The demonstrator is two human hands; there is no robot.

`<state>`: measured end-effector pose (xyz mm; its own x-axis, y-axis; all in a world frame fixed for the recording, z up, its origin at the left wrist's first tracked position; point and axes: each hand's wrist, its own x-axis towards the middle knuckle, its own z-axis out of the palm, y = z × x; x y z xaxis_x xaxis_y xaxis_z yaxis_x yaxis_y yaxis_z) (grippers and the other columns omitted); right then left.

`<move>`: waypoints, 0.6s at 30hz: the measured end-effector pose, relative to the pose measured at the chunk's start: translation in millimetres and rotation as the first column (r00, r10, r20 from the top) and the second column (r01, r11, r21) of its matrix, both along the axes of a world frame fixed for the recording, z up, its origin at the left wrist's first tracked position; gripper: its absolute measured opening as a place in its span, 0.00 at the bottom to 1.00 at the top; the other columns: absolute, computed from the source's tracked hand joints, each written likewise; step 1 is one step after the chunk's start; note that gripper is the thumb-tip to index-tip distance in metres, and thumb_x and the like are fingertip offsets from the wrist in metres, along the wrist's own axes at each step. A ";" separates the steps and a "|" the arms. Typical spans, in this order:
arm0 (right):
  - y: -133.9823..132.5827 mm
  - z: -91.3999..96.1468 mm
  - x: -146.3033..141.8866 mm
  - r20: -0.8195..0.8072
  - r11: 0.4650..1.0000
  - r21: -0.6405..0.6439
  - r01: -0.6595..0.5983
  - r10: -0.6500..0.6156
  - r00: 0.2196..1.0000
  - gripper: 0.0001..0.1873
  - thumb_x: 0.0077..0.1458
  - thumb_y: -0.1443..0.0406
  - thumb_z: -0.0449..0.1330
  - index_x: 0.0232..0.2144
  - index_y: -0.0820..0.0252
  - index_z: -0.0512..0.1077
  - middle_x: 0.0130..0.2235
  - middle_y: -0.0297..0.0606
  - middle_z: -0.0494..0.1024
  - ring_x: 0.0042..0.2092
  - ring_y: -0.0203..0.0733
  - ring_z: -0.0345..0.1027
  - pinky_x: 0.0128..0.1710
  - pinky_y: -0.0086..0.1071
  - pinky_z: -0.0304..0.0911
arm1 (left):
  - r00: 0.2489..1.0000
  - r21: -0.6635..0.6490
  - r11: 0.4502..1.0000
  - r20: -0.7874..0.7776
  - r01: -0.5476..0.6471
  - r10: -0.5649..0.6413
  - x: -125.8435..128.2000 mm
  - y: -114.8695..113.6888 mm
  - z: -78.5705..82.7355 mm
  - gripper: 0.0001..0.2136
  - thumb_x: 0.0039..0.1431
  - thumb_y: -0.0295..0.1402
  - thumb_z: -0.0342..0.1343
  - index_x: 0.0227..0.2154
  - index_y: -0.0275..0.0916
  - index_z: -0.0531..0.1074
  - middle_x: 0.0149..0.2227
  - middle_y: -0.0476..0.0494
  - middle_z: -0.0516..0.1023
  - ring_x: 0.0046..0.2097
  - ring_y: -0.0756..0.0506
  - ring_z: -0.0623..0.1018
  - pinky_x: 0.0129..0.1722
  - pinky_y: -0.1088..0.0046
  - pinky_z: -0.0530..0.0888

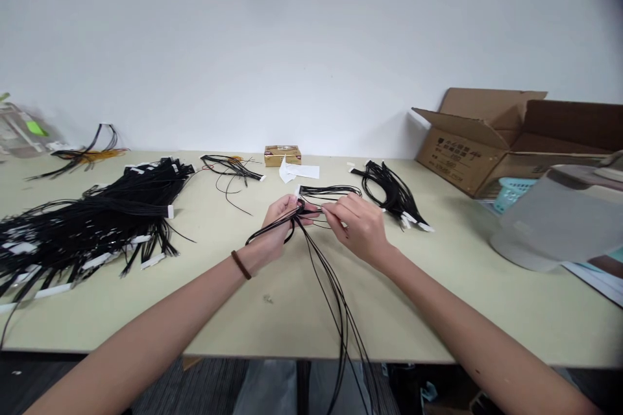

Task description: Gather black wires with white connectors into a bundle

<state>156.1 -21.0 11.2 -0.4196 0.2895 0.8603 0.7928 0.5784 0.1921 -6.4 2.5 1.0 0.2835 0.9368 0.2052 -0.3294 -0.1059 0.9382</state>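
In front of me, above the middle of the table, my left hand (pixel 281 224) is closed around a black wire harness (pixel 327 259). A white connector (pixel 298 191) shows at the harness's upper end by my left fingertips. Some wires loop back over my left wrist, and the long ends hang down past the table's front edge. With thumb and fingers pinched, my right hand (pixel 357 224) grips black wires of the same harness just right of the left hand. Other wires arc behind the right fingers. The exact pinch point is partly hidden.
A large pile of black wire harnesses (pixel 111 214) covers the left of the table (pixel 219 318). Another bundle (pixel 392 191) lies right of centre. Behind are a gold box (pixel 283 155) and white paper (pixel 302 171). A cardboard box (pixel 467 149) and translucent container (pixel 549 220) stand right.
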 end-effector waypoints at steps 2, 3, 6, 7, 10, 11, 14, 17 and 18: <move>0.2 0.1 0.7 0.000 1.000 -0.010 0.001 -0.001 1.000 0.08 0.56 0.68 0.52 0.26 0.59 0.69 0.23 0.33 0.70 0.28 0.34 0.58 0.27 0.29 0.51 | 1.000 -0.002 1.000 0.000 -0.007 0.007 0.1 -0.1 0.4 0.12 0.53 0.40 0.53 0.29 0.35 0.68 0.34 0.40 0.76 0.35 0.47 0.76 0.34 0.71 0.72; 0.3 -0.1 1.1 0.000 1.000 -0.013 0.001 -0.001 1.000 0.08 0.55 0.68 0.52 0.27 0.60 0.69 0.23 0.34 0.70 0.28 0.34 0.58 0.27 0.29 0.51 | 1.000 0.002 1.000 -0.001 -0.012 0.012 0.1 -0.2 0.6 0.12 0.53 0.40 0.52 0.29 0.35 0.68 0.33 0.40 0.76 0.35 0.47 0.76 0.34 0.71 0.72; 1.3 -1.2 2.1 0.011 0.999 -0.033 0.003 -0.002 1.000 0.07 0.55 0.68 0.52 0.27 0.60 0.69 0.24 0.34 0.71 0.29 0.35 0.57 0.27 0.29 0.51 | 1.000 0.004 1.000 -0.004 -0.023 0.023 0.3 -0.5 1.3 0.12 0.54 0.40 0.52 0.29 0.35 0.68 0.33 0.40 0.76 0.35 0.47 0.76 0.34 0.72 0.73; 1.6 -1.7 2.4 0.015 0.999 -0.043 0.005 -0.004 1.000 0.07 0.55 0.68 0.51 0.28 0.60 0.69 0.24 0.34 0.70 0.29 0.35 0.57 0.28 0.29 0.51 | 1.000 0.000 1.000 -0.004 -0.024 0.024 0.4 -0.6 1.7 0.12 0.53 0.41 0.52 0.29 0.35 0.68 0.33 0.40 0.76 0.35 0.47 0.76 0.34 0.72 0.73; 2.1 -3.1 2.6 0.024 0.997 -0.072 0.007 -0.005 1.000 0.08 0.56 0.68 0.50 0.28 0.60 0.69 0.25 0.35 0.70 0.29 0.35 0.57 0.28 0.30 0.51 | 1.000 -0.017 1.000 0.000 -0.026 0.026 0.7 -1.1 2.8 0.13 0.53 0.41 0.53 0.28 0.35 0.68 0.33 0.40 0.76 0.34 0.47 0.76 0.34 0.72 0.73; 2.1 -3.3 2.4 0.028 0.997 -0.080 0.006 -0.004 1.000 0.08 0.56 0.68 0.50 0.29 0.60 0.69 0.25 0.35 0.70 0.30 0.36 0.57 0.28 0.30 0.51 | 1.000 -0.016 1.000 0.002 -0.025 0.025 0.9 -1.2 3.0 0.13 0.53 0.41 0.53 0.28 0.35 0.68 0.33 0.40 0.76 0.34 0.47 0.76 0.34 0.72 0.73; 1.6 -3.5 1.6 0.034 0.996 -0.085 0.007 -0.004 0.999 0.08 0.56 0.68 0.50 0.29 0.59 0.69 0.25 0.34 0.70 0.30 0.36 0.57 0.28 0.30 0.51 | 1.000 -0.003 1.000 0.006 -0.018 0.019 1.1 -1.3 3.1 0.13 0.52 0.41 0.53 0.29 0.34 0.68 0.33 0.40 0.76 0.35 0.47 0.75 0.34 0.72 0.73; 1.3 -3.8 0.4 0.024 0.997 -0.077 0.008 -0.006 1.000 0.07 0.56 0.69 0.50 0.29 0.60 0.68 0.25 0.34 0.70 0.29 0.36 0.56 0.28 0.30 0.51 | 1.000 0.009 1.000 -0.005 -0.018 0.018 1.2 -0.9 2.3 0.13 0.53 0.41 0.53 0.29 0.34 0.68 0.33 0.40 0.76 0.35 0.47 0.75 0.34 0.71 0.73; 1.4 -4.0 0.1 0.017 0.997 -0.075 0.009 -0.008 1.000 0.07 0.56 0.69 0.51 0.29 0.60 0.68 0.25 0.34 0.71 0.29 0.36 0.56 0.28 0.30 0.51 | 1.000 0.013 1.000 -0.007 -0.020 0.020 1.2 -0.7 1.9 0.13 0.53 0.41 0.53 0.29 0.35 0.68 0.33 0.40 0.76 0.35 0.47 0.75 0.34 0.71 0.73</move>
<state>156.1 -19.6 7.2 -0.4306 0.3568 0.8290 0.7948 0.5852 0.1610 -5.2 1.8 2.9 0.2664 0.9395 0.2153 -0.3205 -0.1244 0.9391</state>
